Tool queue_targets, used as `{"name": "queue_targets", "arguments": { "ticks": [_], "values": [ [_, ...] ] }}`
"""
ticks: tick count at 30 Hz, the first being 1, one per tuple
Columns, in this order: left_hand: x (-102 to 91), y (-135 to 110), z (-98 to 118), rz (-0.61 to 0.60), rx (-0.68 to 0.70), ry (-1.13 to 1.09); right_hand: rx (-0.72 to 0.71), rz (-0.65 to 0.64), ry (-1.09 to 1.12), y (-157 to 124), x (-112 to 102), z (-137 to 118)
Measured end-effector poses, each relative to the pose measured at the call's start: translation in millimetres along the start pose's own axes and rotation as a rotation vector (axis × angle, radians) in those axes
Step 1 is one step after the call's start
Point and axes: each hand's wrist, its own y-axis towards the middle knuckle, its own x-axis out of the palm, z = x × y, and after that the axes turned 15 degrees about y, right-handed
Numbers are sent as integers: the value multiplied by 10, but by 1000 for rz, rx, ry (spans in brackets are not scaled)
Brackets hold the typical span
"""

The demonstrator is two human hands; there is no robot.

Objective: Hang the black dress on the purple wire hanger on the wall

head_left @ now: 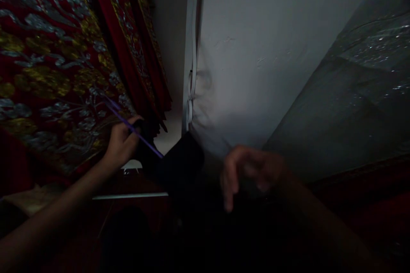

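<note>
**Purple rod pinched in the left hand against embroidered cloth**

A thin, straight purple rod [134,133] runs on a slant from the upper left down toward the centre. It is gripped near its middle by the left hand [121,141], whose fingers are closed around it. The rod's upper end lies over a hanging red fabric with gold and silver embroidery [54,64]. Its lower end points at a dark, shapeless black object [182,163] just beside the hand; the gloom hides what that object is.

The right hand [253,171] hangs apart from the rod, right of the black object. It is blurred, its fingers loose, spread and drooping, with nothing in them.

Behind both hands stands a plain white wall [256,51], with a white cord [191,81] running down its left edge. A grey, glittering sheer fabric [361,94] fills the right side.
</note>
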Motion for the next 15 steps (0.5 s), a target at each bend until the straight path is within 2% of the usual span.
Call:
{"name": "queue_targets", "arguments": {
  "ticks": [1, 2, 3, 5, 6, 8, 11, 13, 15],
  "values": [
    [35, -50, 9, 5, 28, -25, 119, -66, -48, 53, -10, 142],
    [76, -95, 29, 11, 65, -50, 179, -24, -143, 122, -30, 293],
    [123, -136, 58, 18, 105, -72, 164, 101, -291, 205, -54, 449],
    [229, -205, 148, 8, 174, -132, -15, 433, -667, 396, -97, 756],
    [287, -239, 211, -13, 192, -179, -103, 550, -827, 498, -109, 895],
    [407, -314, 372, -92, 208, -290, -253, 698, -1062, 702, -112, 1124],
    [577, -453, 670, -177, 203, -456, -443, 786, -1241, 954, -91, 1335],
    [665, -539, 833, -157, 158, -580, -592, 778, -1257, 1036, -86, 1409],
    [710, -594, 891, -147, 89, -732, -717, 767, -1229, 1012, -96, 1446]
  ]
}}
